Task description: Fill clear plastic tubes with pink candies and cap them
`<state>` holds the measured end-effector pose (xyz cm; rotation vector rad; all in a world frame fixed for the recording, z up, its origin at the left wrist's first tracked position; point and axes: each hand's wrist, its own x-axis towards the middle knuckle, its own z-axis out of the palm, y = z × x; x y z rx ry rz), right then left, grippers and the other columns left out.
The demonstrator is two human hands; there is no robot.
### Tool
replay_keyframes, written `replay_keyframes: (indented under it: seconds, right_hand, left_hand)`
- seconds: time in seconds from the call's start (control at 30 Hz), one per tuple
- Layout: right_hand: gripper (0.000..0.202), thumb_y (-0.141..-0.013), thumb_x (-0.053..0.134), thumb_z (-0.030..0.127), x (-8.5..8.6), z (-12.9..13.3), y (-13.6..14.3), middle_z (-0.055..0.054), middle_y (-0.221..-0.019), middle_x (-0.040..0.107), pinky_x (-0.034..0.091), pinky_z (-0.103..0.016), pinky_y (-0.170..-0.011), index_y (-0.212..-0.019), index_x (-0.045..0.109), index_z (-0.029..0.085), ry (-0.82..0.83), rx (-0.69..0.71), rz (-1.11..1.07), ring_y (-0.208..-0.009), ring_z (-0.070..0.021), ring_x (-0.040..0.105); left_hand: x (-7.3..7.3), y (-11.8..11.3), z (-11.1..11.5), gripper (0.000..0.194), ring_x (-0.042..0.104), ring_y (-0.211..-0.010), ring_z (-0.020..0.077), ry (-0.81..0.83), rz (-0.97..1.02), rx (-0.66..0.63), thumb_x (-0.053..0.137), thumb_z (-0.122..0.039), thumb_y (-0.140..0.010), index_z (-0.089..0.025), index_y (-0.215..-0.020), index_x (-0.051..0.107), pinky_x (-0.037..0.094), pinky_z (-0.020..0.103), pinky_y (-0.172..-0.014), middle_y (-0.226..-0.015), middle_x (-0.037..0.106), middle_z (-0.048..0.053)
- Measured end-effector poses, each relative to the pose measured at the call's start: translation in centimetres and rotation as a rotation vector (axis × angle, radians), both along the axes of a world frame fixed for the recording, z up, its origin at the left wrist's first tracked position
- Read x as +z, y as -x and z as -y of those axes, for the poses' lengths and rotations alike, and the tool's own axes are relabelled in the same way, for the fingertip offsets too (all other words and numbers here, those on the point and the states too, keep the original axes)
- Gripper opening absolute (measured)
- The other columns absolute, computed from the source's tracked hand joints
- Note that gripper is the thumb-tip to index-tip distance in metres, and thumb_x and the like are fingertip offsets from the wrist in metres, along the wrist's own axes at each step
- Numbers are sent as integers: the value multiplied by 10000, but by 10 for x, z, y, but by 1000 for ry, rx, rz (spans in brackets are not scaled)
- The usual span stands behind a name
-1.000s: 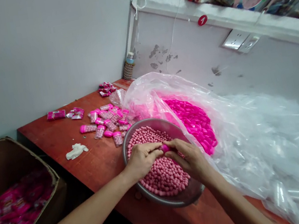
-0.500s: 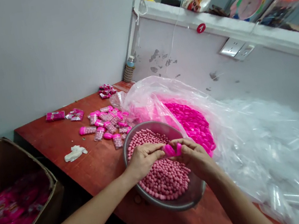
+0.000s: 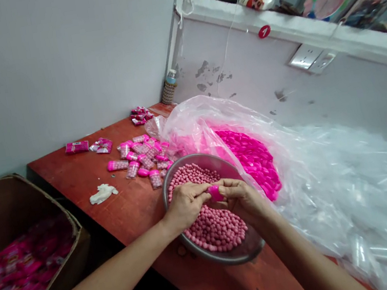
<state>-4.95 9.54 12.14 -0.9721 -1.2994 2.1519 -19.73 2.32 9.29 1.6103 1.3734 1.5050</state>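
Working above a round, grey, metal-looking bowl of round pink beads, my left hand and right hand pinch closed on a bright-pink plastic piece over the bowl's centre; light, level pressure should steady it.

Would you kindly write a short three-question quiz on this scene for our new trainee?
1. True or false: the left hand and the right hand are both over the grey bowl.

2. Where is the open cardboard box?
A) On the windowsill
B) Beside the table, at the picture's left edge
C) Inside the bowl

3. Fill in the colour: the small piece held between the two hands is ____.

Key: 1. True. 2. B. 3. Pink.
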Motion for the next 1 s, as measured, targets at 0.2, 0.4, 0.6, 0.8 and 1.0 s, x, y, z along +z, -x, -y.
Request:
replay_keyframes:
  seconds: [0.2,0.4,0.6,0.8,1.0]
  right_hand:
    - [216,-654,687,204,-11,1,-13,-43,-781,680,478,-372,-823,-856,643,141,85,49,-90,-766,-176,643]
    - [214,-767,611,308,-16,3,-27,-45,-828,680,512,-344,-748,-930,605,169,89,23,-95,-725,-157,652]
    - [252,-765,607,325,-15,2,-24,-56,-840,670,532,-343,-702,-943,605,147,91,52,-92,-742,-161,646]
    - [178,-712,647,204,-9,10,-21,-52,-791,670,543,-296,-685,-869,637,121,6,30,-70,-709,-147,638]
    - [273,-771,593,368,-12,19,-3,-82,-905,666,530,-351,-746,-953,613,166,-149,-123,18,-793,-195,644]
  left_hand:
    - [-7,2,-8,254,637,-815,198,124,205,-201,584,-158,-725,-159,-953,695,476,274,-740,-887,719,52]
    - [-7,-4,-17,304,622,-880,233,257,388,-296,584,-212,-720,-99,-987,675,459,323,-806,-886,712,78]
    - [-4,-4,-14,307,611,-944,239,244,319,-329,576,-204,-726,-127,-1009,669,440,344,-875,-966,701,72]
    - [-1,-8,-7,279,636,-881,206,100,168,-255,555,-173,-737,-183,-984,683,463,314,-845,-959,707,44]
    - [-2,-13,-8,266,646,-821,195,90,237,-70,535,-155,-745,-139,-962,686,503,286,-749,-904,716,57]
